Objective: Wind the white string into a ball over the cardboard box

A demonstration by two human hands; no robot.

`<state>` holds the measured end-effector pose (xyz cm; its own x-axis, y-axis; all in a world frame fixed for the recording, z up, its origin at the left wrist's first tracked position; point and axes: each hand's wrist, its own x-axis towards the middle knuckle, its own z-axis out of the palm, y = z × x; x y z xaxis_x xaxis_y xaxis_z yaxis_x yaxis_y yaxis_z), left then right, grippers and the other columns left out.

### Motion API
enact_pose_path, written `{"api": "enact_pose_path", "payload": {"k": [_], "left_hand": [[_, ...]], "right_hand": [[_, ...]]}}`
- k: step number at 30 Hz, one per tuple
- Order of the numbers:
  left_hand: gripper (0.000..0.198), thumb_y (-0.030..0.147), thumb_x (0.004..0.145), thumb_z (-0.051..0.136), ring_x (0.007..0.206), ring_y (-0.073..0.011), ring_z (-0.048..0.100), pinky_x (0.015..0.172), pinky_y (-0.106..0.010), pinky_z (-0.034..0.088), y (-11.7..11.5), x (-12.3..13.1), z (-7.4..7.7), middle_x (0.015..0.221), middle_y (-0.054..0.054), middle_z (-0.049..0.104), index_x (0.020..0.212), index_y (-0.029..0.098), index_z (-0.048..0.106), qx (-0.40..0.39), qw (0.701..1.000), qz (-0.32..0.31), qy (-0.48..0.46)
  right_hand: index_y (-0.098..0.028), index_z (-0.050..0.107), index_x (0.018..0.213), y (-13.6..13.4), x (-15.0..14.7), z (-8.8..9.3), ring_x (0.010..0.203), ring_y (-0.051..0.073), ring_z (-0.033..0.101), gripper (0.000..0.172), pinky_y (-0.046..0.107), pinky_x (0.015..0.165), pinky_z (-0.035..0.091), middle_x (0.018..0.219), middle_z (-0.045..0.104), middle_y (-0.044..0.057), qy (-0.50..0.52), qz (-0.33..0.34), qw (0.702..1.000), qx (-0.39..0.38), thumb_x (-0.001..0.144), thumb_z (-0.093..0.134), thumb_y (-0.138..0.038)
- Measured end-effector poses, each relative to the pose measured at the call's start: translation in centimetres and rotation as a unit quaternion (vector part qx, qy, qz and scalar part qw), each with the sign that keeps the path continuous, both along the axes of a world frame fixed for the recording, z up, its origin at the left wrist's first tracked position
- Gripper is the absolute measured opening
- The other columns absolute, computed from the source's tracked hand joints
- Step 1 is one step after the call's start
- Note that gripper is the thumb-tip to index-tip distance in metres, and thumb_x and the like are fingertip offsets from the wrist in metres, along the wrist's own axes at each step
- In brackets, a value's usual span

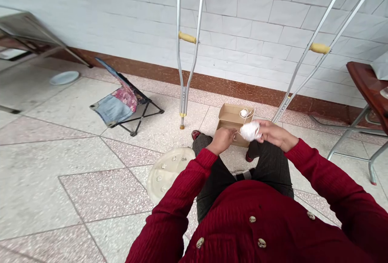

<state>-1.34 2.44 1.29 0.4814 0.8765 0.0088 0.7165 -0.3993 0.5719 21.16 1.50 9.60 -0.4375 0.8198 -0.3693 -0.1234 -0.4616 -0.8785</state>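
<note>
My right hand [275, 133] has its fingers closed around a shiny white rounded bundle [250, 131], which looks like wound cord or thread. To its left, my left hand [223, 139] is pinched on a thin pale strand [238, 133] that runs to the bundle. Both hands are over my lap, above an open brown cardboard box [228, 113] on the floor. A smaller white ball [243, 112] sits at the box's far right side, with a white cord [252, 114] looped beside it. My hands and the bundle hide part of the box.
Two metal crutches [183, 93] [287, 99] lean at the tiled wall. A folding stool [117, 107] stands left, near a round plate [64, 78] on the floor. Beside my leg is a round cream-coloured stool top or lid [166, 170]. A brown chair [368, 93] stands right.
</note>
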Motion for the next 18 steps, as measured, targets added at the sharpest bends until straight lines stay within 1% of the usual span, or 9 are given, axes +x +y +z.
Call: {"api": "enact_pose_path", "payload": {"k": [2,5,6,8,10,11,13,15,18], "left_hand": [[0.033,0.026,0.095,0.045,0.072,-0.0182,0.063,0.071,-0.026,0.041,-0.3,0.3,-0.1,0.071,-0.005,0.069,0.076,0.017,0.07,-0.033,0.998,-0.044,0.001],[0.025,0.027,0.092,0.05,0.083,-0.0188,0.065,0.081,-0.028,0.044,-0.9,0.8,-0.6,0.08,-0.004,0.072,0.082,0.018,0.071,-0.077,0.991,-0.093,-0.065],[0.02,0.027,0.09,0.054,0.091,-0.02,0.065,0.086,-0.03,0.045,-0.9,1.0,-0.6,0.091,-0.005,0.074,0.092,0.019,0.072,-0.084,0.987,-0.085,-0.11],[0.033,0.03,0.085,0.063,0.107,-0.0225,0.062,0.095,-0.034,0.044,-0.9,1.4,0.0,0.115,-0.007,0.07,0.117,0.02,0.065,-0.101,0.97,-0.048,-0.217],[0.05,0.033,0.082,0.067,0.117,-0.0243,0.058,0.099,-0.036,0.043,-0.6,1.7,1.4,0.128,-0.009,0.064,0.129,0.02,0.057,-0.129,0.939,-0.014,-0.319],[0.05,0.036,0.083,0.065,0.12,-0.0247,0.057,0.101,-0.037,0.042,-0.5,2.0,2.4,0.128,-0.01,0.064,0.13,0.019,0.057,-0.143,0.921,-0.001,-0.361],[0.044,0.042,0.089,0.057,0.118,-0.0247,0.059,0.102,-0.038,0.042,-0.3,2.5,4.3,0.121,-0.012,0.068,0.126,0.017,0.059,-0.159,0.89,0.022,-0.428],[0.04,0.045,0.092,0.053,0.112,-0.0242,0.061,0.099,-0.037,0.044,-0.2,3.2,5.7,0.112,-0.011,0.072,0.118,0.016,0.064,-0.151,0.876,0.048,-0.456],[0.029,0.042,0.086,0.063,0.095,-0.0222,0.065,0.089,-0.034,0.047,-0.2,4.2,6.0,0.096,-0.007,0.073,0.094,0.016,0.072,-0.086,0.906,0.084,-0.407]], "right_hand": [[-0.017,0.064,0.084,1.3,0.6,0.3,0.048,0.006,0.05,0.026,0.017,0.043,0.041,0.067,0.063,-0.002,0.039,-0.111,0.993,0.003,0.063,0.077,-0.024],[-0.016,0.062,0.081,2.9,0.8,1.0,0.048,0.005,0.048,0.025,0.017,0.043,0.039,0.068,0.062,-0.002,0.048,-0.163,0.985,0.035,0.064,0.076,-0.028],[-0.016,0.061,0.08,3.2,0.7,1.2,0.047,0.005,0.048,0.026,0.018,0.042,0.037,0.067,0.062,-0.001,0.032,-0.166,0.984,0.049,0.063,0.077,-0.028],[-0.016,0.059,0.079,3.4,0.1,1.5,0.046,0.006,0.047,0.03,0.018,0.04,0.035,0.065,0.061,-0.001,-0.014,-0.18,0.98,0.082,0.061,0.079,-0.03],[-0.017,0.057,0.078,3.5,-0.6,1.8,0.045,0.006,0.047,0.033,0.019,0.04,0.035,0.065,0.06,-0.002,-0.063,-0.202,0.969,0.124,0.06,0.08,-0.032],[-0.017,0.056,0.079,3.6,-1.0,2.0,0.045,0.007,0.047,0.034,0.02,0.04,0.036,0.066,0.06,-0.002,-0.09,-0.214,0.961,0.152,0.059,0.08,-0.033],[-0.018,0.056,0.081,3.9,-1.5,2.2,0.047,0.008,0.047,0.037,0.021,0.041,0.037,0.068,0.06,-0.002,-0.154,-0.236,0.934,0.221,0.058,0.08,-0.034],[-0.018,0.056,0.084,4.4,-1.7,2.4,0.051,0.009,0.049,0.038,0.021,0.044,0.039,0.07,0.06,-0.002,-0.215,-0.247,0.901,0.285,0.058,0.079,-0.034],[-0.018,0.058,0.086,5.2,-1.7,2.5,0.058,0.011,0.052,0.038,0.022,0.048,0.042,0.073,0.061,-0.001,-0.268,-0.243,0.87,0.336,0.059,0.076,-0.036]]}}
